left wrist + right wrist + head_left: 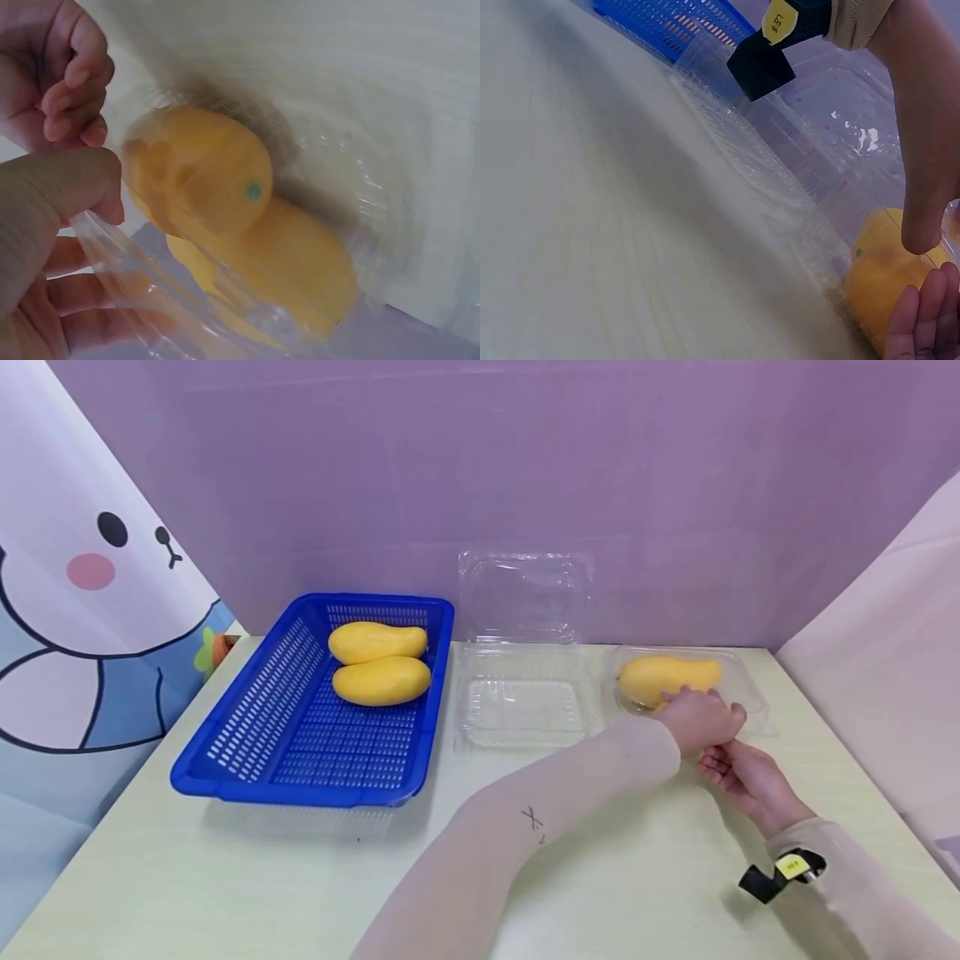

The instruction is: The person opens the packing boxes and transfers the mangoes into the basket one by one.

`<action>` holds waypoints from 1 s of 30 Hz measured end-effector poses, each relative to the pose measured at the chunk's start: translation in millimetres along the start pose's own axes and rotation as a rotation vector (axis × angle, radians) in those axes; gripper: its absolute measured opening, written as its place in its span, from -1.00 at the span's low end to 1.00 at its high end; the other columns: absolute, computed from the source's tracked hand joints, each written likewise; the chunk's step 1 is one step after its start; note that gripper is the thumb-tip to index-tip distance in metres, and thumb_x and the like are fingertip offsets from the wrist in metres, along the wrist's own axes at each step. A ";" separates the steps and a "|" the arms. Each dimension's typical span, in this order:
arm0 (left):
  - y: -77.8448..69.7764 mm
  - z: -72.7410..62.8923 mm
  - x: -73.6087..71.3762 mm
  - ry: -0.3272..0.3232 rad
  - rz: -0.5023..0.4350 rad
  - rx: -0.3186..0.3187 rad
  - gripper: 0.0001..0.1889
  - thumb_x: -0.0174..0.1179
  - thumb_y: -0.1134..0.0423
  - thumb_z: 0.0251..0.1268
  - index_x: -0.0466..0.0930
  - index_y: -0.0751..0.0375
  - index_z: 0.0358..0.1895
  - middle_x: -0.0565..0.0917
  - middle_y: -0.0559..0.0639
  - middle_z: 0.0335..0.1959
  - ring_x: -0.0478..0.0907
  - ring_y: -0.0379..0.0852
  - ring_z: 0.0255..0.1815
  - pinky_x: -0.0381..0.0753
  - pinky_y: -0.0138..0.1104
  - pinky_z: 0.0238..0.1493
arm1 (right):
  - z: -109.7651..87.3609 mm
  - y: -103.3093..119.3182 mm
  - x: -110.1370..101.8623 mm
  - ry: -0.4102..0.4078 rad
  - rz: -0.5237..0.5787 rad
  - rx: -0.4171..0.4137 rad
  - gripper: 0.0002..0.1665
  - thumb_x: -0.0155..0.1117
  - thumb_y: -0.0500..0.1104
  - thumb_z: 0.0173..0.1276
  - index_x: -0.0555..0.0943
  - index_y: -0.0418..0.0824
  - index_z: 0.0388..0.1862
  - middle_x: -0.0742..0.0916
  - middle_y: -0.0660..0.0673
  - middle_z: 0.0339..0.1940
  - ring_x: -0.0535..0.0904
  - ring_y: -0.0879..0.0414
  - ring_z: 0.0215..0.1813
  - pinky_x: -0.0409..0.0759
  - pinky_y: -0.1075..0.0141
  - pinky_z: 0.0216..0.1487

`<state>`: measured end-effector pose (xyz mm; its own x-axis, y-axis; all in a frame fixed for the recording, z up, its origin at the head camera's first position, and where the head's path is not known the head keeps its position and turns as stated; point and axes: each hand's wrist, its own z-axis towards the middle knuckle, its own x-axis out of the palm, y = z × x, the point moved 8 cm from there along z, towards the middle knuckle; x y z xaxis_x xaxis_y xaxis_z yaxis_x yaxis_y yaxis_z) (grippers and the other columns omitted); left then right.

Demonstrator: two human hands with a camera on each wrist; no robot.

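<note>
A clear plastic clamshell box (750,693) at the right holds two yellow mangoes (667,678), one with a small green sticker, as the left wrist view shows. My left hand (701,718) reaches across over its near side. Thumb and fingers of that hand (52,225) pinch the clear lid (142,281), which slants over the fruit. Close beside it, at the box's near edge, is my right hand (753,781). Its fingers (71,105) are bent, and its thumb is hidden, so a grip on the edge cannot be made out.
A blue basket (300,793) stands at the left with two more mangoes (382,681) inside. Between basket and filled box, another clear clamshell (525,693) lies with its lid (525,597) raised against the purple backdrop (487,460). Fabric walls enclose the pale table (600,877).
</note>
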<state>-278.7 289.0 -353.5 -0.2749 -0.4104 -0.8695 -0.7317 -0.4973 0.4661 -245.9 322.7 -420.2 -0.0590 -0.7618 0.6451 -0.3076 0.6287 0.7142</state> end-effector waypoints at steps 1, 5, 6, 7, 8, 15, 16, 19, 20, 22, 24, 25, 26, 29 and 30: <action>0.8 0.7 0.4 0.022 -0.028 -0.006 -0.53 -0.48 0.26 0.57 0.01 -0.10 0.45 0.37 -0.02 0.32 0.40 0.03 0.24 0.55 -0.07 -0.01 | -0.1 -0.2 0.0 -0.005 -0.006 0.002 -0.64 -0.03 -0.23 0.47 0.63 -0.30 -0.46 0.68 -0.12 -0.53 0.63 0.12 -0.45 0.66 0.34 -0.28; 4.0 1.5 -1.8 0.039 -0.109 0.014 -0.61 -0.36 0.22 0.57 0.22 -0.16 0.33 0.46 -0.16 0.22 0.44 -0.08 0.19 0.55 -0.13 0.03 | 0.1 -0.7 -1.2 -0.033 -0.046 0.001 -0.63 0.00 -0.22 0.46 0.65 -0.29 -0.49 0.69 -0.11 -0.54 0.64 0.13 -0.47 0.66 0.36 -0.30; 4.4 1.2 -3.2 0.032 -0.107 0.028 -0.64 -0.31 0.22 0.56 0.28 -0.17 0.28 0.49 -0.21 0.19 0.46 -0.12 0.17 0.56 -0.16 0.03 | 0.0 -0.9 -1.5 -0.042 -0.055 0.004 -0.63 0.00 -0.21 0.46 0.65 -0.28 -0.49 0.70 -0.10 -0.54 0.64 0.13 -0.47 0.66 0.36 -0.30; 4.7 0.8 -4.5 0.030 -0.107 0.042 -0.66 -0.28 0.22 0.55 0.31 -0.18 0.25 0.50 -0.24 0.16 0.47 -0.15 0.15 0.56 -0.19 0.02 | -0.2 -0.8 -1.9 -0.052 -0.066 0.005 -0.63 0.01 -0.21 0.46 0.66 -0.28 -0.50 0.70 -0.10 -0.54 0.64 0.13 -0.47 0.66 0.36 -0.31; 4.8 0.3 -6.1 0.025 -0.102 0.056 -0.67 -0.24 0.23 0.54 0.34 -0.20 0.21 0.52 -0.28 0.12 0.49 -0.19 0.12 0.57 -0.24 0.01 | -0.3 -0.4 -2.4 -0.063 -0.075 0.004 -0.62 0.01 -0.21 0.46 0.66 -0.27 -0.50 0.70 -0.09 -0.55 0.65 0.13 -0.48 0.66 0.36 -0.32; 5.2 0.6 -12.7 0.076 -0.117 0.076 -0.74 -0.17 0.22 0.48 0.46 -0.29 -0.05 0.54 -0.38 -0.03 0.45 -0.35 -0.07 0.46 -0.45 -0.08 | -2.5 0.9 -5.6 -0.101 -0.099 0.007 -0.63 0.02 -0.21 0.45 0.67 -0.27 -0.51 0.70 -0.09 -0.54 0.65 0.13 -0.47 0.66 0.36 -0.32; 5.0 1.7 -13.5 0.075 -0.118 0.077 -0.74 -0.17 0.23 0.47 0.46 -0.29 -0.10 0.54 -0.39 -0.06 0.44 -0.35 -0.10 0.46 -0.46 -0.09 | -3.0 1.1 -5.8 -0.104 -0.101 0.010 -0.63 0.03 -0.20 0.45 0.67 -0.26 -0.50 0.70 -0.10 -0.53 0.65 0.13 -0.46 0.66 0.35 -0.31; 3.6 3.5 -16.2 0.053 -0.085 0.096 -0.73 -0.17 0.26 0.47 0.47 -0.27 -0.19 0.55 -0.40 -0.06 0.44 -0.36 -0.10 0.46 -0.48 -0.08 | -4.4 1.6 -5.8 -0.112 -0.102 0.013 -0.66 0.06 -0.20 0.43 0.68 -0.26 -0.49 0.71 -0.10 -0.51 0.66 0.13 -0.45 0.67 0.35 -0.30; 2.9 3.8 -17.0 0.043 -0.073 0.108 -0.73 -0.17 0.27 0.47 0.46 -0.26 -0.21 0.55 -0.39 -0.06 0.45 -0.36 -0.10 0.45 -0.49 -0.07 | -4.7 1.8 -5.7 -0.116 -0.104 0.014 -0.66 0.07 -0.20 0.43 0.68 -0.26 -0.49 0.71 -0.10 -0.51 0.66 0.13 -0.45 0.67 0.35 -0.30; 2.5 2.1 -19.2 0.019 -0.050 0.128 -0.71 -0.17 0.29 0.46 0.48 -0.25 -0.20 0.57 -0.37 -0.05 0.46 -0.35 -0.09 0.45 -0.51 -0.05 | -5.1 2.0 -5.6 -0.124 -0.114 0.016 -0.66 0.08 -0.19 0.42 0.69 -0.25 -0.49 0.71 -0.09 -0.51 0.66 0.13 -0.44 0.67 0.36 -0.30; 2.5 0.9 -20.3 0.018 -0.056 0.140 -0.71 -0.17 0.30 0.46 0.49 -0.24 -0.21 0.57 -0.36 -0.05 0.46 -0.34 -0.09 0.43 -0.52 -0.04 | -5.2 2.1 -5.9 -0.133 -0.120 0.019 -0.67 0.10 -0.18 0.42 0.69 -0.24 -0.49 0.72 -0.09 -0.51 0.66 0.14 -0.45 0.67 0.36 -0.30; 2.6 0.9 -20.1 0.026 -0.060 0.141 -0.71 -0.17 0.30 0.46 0.50 -0.24 -0.20 0.57 -0.36 -0.05 0.45 -0.34 -0.10 0.42 -0.52 -0.04 | -5.3 2.2 -6.3 -0.136 -0.123 0.022 -0.68 0.10 -0.18 0.41 0.69 -0.24 -0.49 0.72 -0.09 -0.51 0.66 0.14 -0.44 0.67 0.36 -0.30; 2.7 0.9 -20.1 0.030 -0.062 0.142 -0.71 -0.16 0.30 0.46 0.51 -0.24 -0.20 0.57 -0.36 -0.05 0.44 -0.34 -0.11 0.42 -0.52 -0.04 | -5.4 2.3 -6.5 -0.139 -0.124 0.023 -0.68 0.11 -0.17 0.41 0.69 -0.23 -0.49 0.72 -0.08 -0.51 0.66 0.14 -0.44 0.67 0.36 -0.29; 2.5 1.4 -19.4 0.051 -0.061 0.141 -0.69 -0.16 0.28 0.47 0.53 -0.27 -0.14 0.56 -0.37 -0.04 0.42 -0.35 -0.12 0.40 -0.53 -0.05 | -5.2 3.1 -7.3 -0.143 -0.118 0.014 -0.69 0.12 -0.18 0.40 0.69 -0.24 -0.48 0.71 -0.09 -0.51 0.66 0.13 -0.44 0.67 0.35 -0.29; 2.5 1.6 -19.2 0.056 -0.066 0.138 -0.69 -0.17 0.27 0.47 0.53 -0.27 -0.15 0.56 -0.37 -0.06 0.41 -0.34 -0.13 0.40 -0.52 -0.07 | -5.1 3.4 -7.3 -0.140 -0.117 0.007 -0.69 0.11 -0.19 0.40 0.69 -0.24 -0.48 0.71 -0.09 -0.51 0.66 0.13 -0.44 0.67 0.34 -0.30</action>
<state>-276.2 296.9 -335.9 -0.1907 -0.4238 -0.8855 -0.8268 -0.4170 0.3777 -241.8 331.2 -421.0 -0.1544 -0.8442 0.5133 -0.3265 0.5339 0.7799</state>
